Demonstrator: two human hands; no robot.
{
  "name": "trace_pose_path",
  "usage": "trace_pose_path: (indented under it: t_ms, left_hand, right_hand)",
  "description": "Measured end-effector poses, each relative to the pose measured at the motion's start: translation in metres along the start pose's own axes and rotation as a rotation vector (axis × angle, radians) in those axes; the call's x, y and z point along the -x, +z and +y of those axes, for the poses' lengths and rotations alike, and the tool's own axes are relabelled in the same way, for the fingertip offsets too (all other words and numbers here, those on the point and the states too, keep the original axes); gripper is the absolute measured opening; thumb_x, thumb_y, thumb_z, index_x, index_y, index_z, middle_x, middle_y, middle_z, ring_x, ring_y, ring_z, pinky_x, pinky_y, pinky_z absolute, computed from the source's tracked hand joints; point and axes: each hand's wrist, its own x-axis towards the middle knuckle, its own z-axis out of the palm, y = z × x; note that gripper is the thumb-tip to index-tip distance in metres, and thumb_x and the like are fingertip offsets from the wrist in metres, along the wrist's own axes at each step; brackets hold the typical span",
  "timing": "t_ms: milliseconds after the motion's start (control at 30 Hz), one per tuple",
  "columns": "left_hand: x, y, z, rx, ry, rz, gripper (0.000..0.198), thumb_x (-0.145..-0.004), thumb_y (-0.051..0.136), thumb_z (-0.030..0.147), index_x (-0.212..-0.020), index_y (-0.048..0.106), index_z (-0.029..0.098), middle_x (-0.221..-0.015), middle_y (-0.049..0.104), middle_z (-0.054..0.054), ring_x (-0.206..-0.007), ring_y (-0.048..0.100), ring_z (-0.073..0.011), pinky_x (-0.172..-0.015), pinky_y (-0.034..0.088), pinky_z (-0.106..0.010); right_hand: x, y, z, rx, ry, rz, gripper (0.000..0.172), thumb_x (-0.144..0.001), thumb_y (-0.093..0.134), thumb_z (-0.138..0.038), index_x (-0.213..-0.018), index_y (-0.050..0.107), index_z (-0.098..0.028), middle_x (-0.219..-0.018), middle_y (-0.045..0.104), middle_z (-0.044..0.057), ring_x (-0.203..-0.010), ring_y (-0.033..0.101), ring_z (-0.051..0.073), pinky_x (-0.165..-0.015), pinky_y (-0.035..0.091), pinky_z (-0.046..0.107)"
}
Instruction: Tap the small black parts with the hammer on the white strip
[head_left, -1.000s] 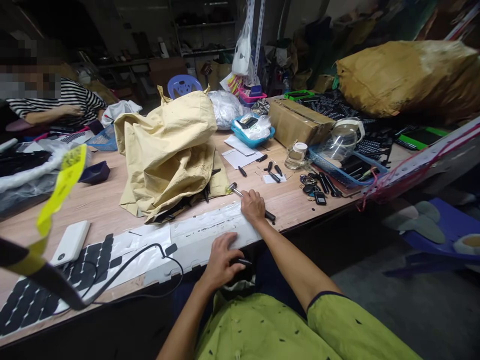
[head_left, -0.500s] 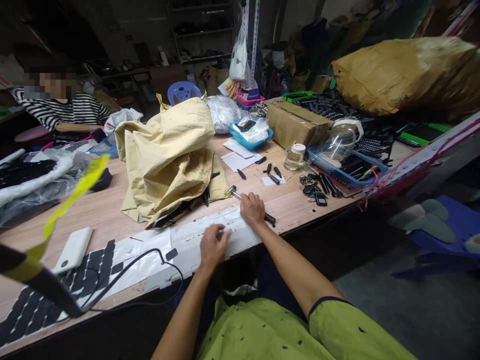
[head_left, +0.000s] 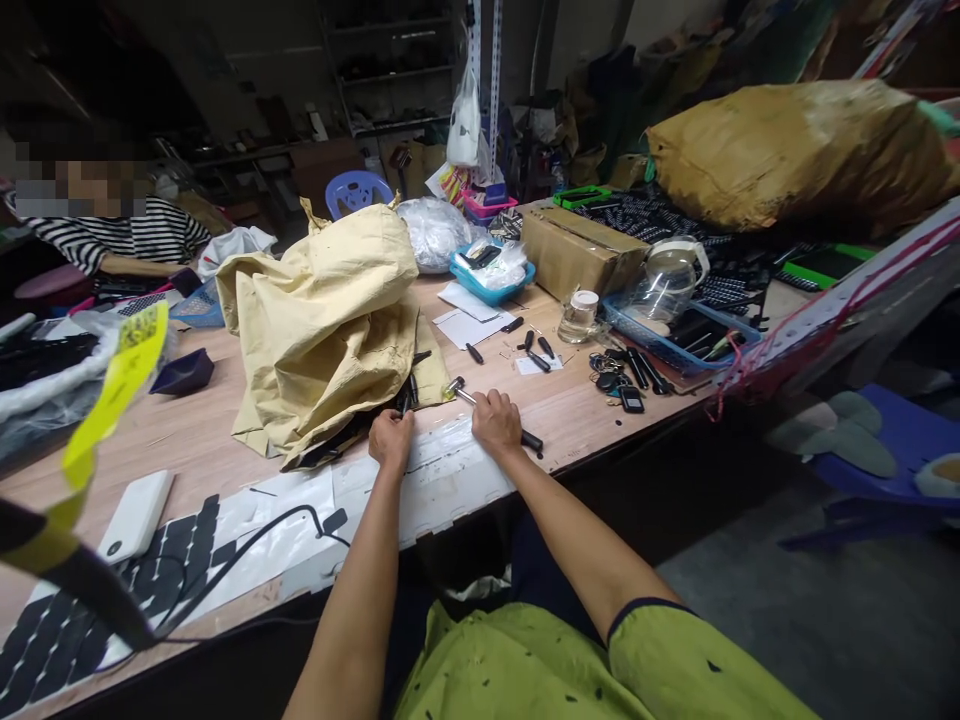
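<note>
Gripping the hammer [head_left: 532, 441], apparently to keep it handy, the right hand [head_left: 496, 420] curls its fingers just right of the beige cloth bag [head_left: 322, 300]. The left hand [head_left: 391, 440] bunches its fingers at the bag's near edge, where black pieces [head_left: 412, 388] lie within reach; whether it pinches one cannot be told.

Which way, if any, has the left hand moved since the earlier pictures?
Yes. Judged against the yellow cloth bag, the left hand has moved forward and leftward, to the black pieces at the bag's lower edge.
</note>
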Motion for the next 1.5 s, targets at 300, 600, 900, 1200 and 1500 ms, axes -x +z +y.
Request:
trace_pose_path:
  t_ms: [300, 600, 900, 1200, 1500]
  left_hand:
    - [0.049, -0.007, -0.050, 0.008, 0.396, -0.112, 0.010, -0.080, 0.071, 0.030, -0.089, 0.073, 0.025, -0.091, 0.072, -0.003, -0.090, 0.066, -0.0224, -0.081, 0.049, -0.032]
    - [0.051, 0.006, -0.050, 0.047, 0.415, -0.112, 0.011, -0.079, 0.072, 0.022, -0.089, 0.075, 0.026, -0.091, 0.070, -0.001, -0.092, 0.065, -0.0206, -0.086, 0.050, -0.033]
    - [0.054, 0.005, -0.041, 0.035, 0.354, -0.128, 0.010, -0.076, 0.074, 0.021, -0.085, 0.076, 0.025, -0.089, 0.071, -0.001, -0.091, 0.065, -0.0202, -0.083, 0.049, -0.031]
    - [0.052, -0.001, -0.030, 0.079, 0.189, -0.204, 0.014, -0.072, 0.078, 0.022, -0.085, 0.078, 0.027, -0.091, 0.074, 0.002, -0.085, 0.067, -0.0175, -0.076, 0.048, -0.028]
    - [0.056, -0.002, -0.029, 0.074, 0.234, -0.181, 0.011, -0.075, 0.076, 0.023, -0.085, 0.078, 0.027, -0.092, 0.074, 0.002, -0.089, 0.068, -0.0178, -0.078, 0.048, -0.028]
  right_hand:
    - [0.000, 0.004, 0.006, -0.010, -0.013, 0.019, 0.030, -0.099, 0.044, -0.023, -0.120, 0.066, -0.020, -0.109, 0.062, 0.013, -0.099, 0.050, 0.025, -0.076, 0.036, 0.032]
    - [-0.005, -0.002, 0.019, -0.138, 0.011, 0.002, 0.035, -0.096, 0.049, -0.019, -0.124, 0.070, -0.025, -0.107, 0.067, 0.011, -0.098, 0.057, 0.024, -0.077, 0.042, 0.031]
    - [0.051, -0.009, 0.024, -0.690, -0.206, -0.018, 0.032, -0.092, 0.050, -0.024, -0.113, 0.075, -0.025, -0.103, 0.075, 0.005, -0.096, 0.068, 0.020, -0.086, 0.054, 0.031]
    - [0.070, -0.012, 0.015, -0.719, -0.321, -0.016, 0.033, -0.094, 0.051, -0.023, -0.117, 0.074, -0.027, -0.102, 0.075, 0.005, -0.097, 0.069, 0.019, -0.086, 0.056, 0.030]
    - [0.073, -0.006, 0.018, -0.656, -0.339, 0.019, 0.032, -0.095, 0.051, -0.023, -0.117, 0.074, -0.028, -0.099, 0.074, 0.004, -0.094, 0.069, 0.019, -0.085, 0.056, 0.029]
